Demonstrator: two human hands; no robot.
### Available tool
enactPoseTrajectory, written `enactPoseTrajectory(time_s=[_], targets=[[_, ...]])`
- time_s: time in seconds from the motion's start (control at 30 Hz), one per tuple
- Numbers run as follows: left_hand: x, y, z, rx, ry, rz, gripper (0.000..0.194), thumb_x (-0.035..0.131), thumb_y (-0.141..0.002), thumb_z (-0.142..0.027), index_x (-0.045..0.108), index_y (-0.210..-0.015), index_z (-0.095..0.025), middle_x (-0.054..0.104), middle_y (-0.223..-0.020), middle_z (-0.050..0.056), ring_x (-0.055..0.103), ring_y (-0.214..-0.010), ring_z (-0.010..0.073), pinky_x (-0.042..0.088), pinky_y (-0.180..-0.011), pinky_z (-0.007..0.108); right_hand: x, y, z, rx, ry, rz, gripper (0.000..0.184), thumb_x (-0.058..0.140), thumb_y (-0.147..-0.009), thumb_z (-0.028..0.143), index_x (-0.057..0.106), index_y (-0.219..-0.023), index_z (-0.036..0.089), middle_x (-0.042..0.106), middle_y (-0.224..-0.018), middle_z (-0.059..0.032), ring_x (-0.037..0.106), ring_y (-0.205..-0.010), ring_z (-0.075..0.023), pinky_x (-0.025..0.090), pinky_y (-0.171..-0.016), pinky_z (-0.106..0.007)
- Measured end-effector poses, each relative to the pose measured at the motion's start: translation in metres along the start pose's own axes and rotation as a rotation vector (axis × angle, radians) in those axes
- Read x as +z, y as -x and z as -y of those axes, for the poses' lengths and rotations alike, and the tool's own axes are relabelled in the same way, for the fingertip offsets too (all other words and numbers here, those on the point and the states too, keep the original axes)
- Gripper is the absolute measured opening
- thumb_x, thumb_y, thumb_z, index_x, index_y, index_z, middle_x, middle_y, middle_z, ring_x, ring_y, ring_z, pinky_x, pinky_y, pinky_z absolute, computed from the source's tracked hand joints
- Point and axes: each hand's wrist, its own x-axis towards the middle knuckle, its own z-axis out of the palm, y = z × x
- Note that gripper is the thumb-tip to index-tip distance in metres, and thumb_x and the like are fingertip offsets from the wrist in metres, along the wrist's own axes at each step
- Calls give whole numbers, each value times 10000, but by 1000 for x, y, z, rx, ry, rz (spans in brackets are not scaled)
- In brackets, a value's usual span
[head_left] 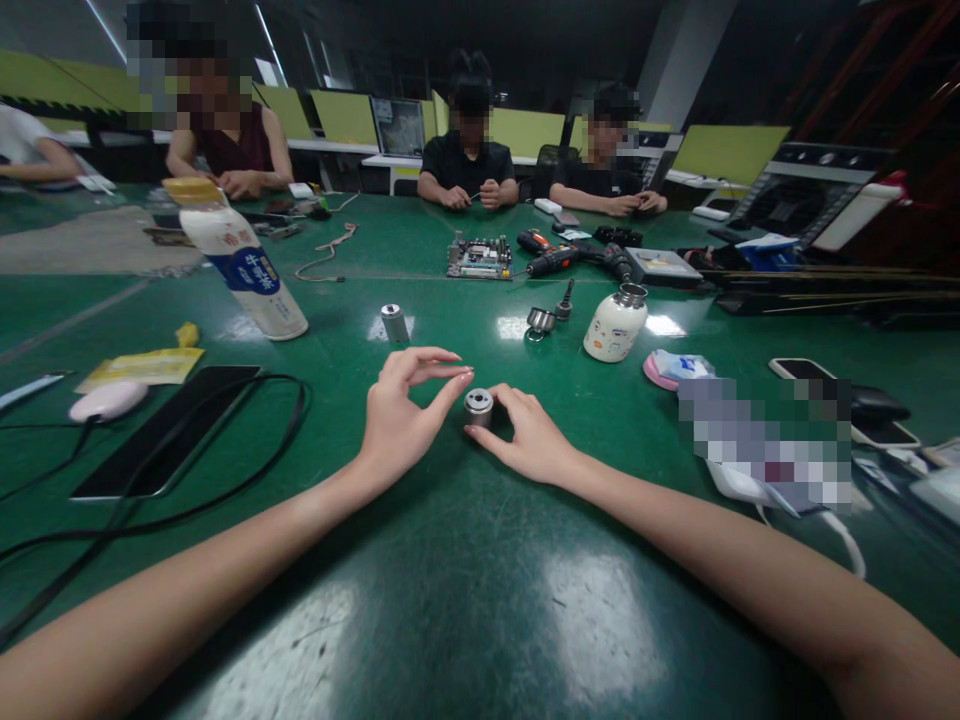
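Note:
A small metal cylinder, perhaps a little motor, stands upright on the green table with a dark hole in its top face. My right hand grips it from the right, thumb in front and fingers behind. Just to its left, my left hand is raised with thumb and fingers apart and nothing between them. A second, similar silver cylinder stands beyond my left hand. Farther back on the right are a metal bottle cap and a white bottle with its mouth uncovered.
On the left are a tall drink bottle, a black tablet and a looping black cable. A circuit board and a power drill lie farther back. Phones and a pouch lie right. Several people sit across the table.

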Motion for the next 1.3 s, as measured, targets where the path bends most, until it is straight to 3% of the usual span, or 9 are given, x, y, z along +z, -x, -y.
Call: enactPoseTrajectory(time_s=[0.1,0.23,0.3,0.4,0.57,0.8,0.97,1.1,1.3], targets=[[-1,-2,10,-42,-105,-30,199,682,-853,-358,652,-1005,-233,769,-959,48,670,-1040,264,425,-983,453,0,0,0,7,-12,7,252,648,-896,364,540,-1062,210,664,-1025,-56,605,-958,-225,432,-870,-381],[2,2,24,-115,-204,151,172,728,-802,-324,655,-944,-257,786,-839,19,627,-1025,302,390,-950,488,-1,0,1,14,-20,6,259,656,-892,360,542,-1071,213,664,-1045,-56,606,-974,-226,433,-879,-381],[3,5,27,-126,-227,183,219,752,-779,-324,660,-968,-267,790,-863,18,605,-1033,311,371,-949,490,-2,1,2,15,-19,6,260,657,-892,359,541,-1072,212,663,-1053,-58,607,-980,-227,432,-884,-382],[3,6,29,-122,-263,159,304,776,-759,-337,664,-1034,-274,793,-934,28,592,-1055,322,343,-960,502,-2,1,2,15,-23,8,259,657,-891,359,540,-1068,209,664,-1049,-58,608,-984,-230,432,-885,-385],[2,6,28,-97,-228,171,265,740,-802,-348,670,-1045,-270,793,-850,29,633,-1052,314,351,-971,492,-1,0,2,17,-17,5,256,655,-891,354,541,-1072,213,663,-1058,-59,606,-980,-228,432,-887,-386],[2,7,5,14,-171,-11,125,685,-854,-351,695,-931,-253,758,-928,38,642,-1016,260,423,-976,454,-1,1,1,13,-15,9,267,656,-890,355,540,-1087,215,658,-1042,-57,603,-968,-227,435,-879,-380],[6,12,-1,93,-49,24,114,686,-855,-310,703,-945,-242,715,-952,52,630,-1027,239,502,-927,411,0,0,1,6,-11,0,253,659,-889,339,542,-1072,209,656,-1025,-53,602,-949,-225,435,-861,-375],[8,11,2,81,26,29,127,681,-858,-308,695,-956,-228,696,-984,59,648,-1006,224,540,-896,385,0,0,1,7,-12,3,256,657,-891,349,538,-1069,210,658,-1029,-53,601,-947,-224,436,-854,-371],[7,10,1,87,50,80,132,683,-859,-313,675,-957,-225,704,-974,49,686,-934,215,521,-925,405,-1,0,2,8,-7,6,251,661,-888,343,543,-1058,202,659,-1019,-57,601,-940,-225,437,-849,-372]])
